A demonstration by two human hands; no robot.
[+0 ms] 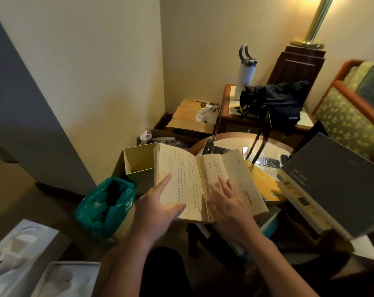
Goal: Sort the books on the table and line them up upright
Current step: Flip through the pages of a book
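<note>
Both hands lie flat with fingers straight on an open book (194, 181): the left hand (160, 202) on its left page, the right hand (226, 198) on its right. The book faces up at the near edge of the round table (274, 144), with its spine running away from the person. A green-bagged bin (104, 202) and an empty box (138, 163) flank it on the left. A yellow book (265, 183) and a grey-covered stack (331, 185) crowd the right. Beyond are a black bag (278, 103) and a white bottle (246, 71).

green bin bag (105, 205) 8 o'clock | cardboard box (188, 116) 12 o'clock, by wall | white bottle (246, 73) behind black bag (276, 101) 1 o'clock | patterned armchair (349, 121) 2 o'clock
</note>
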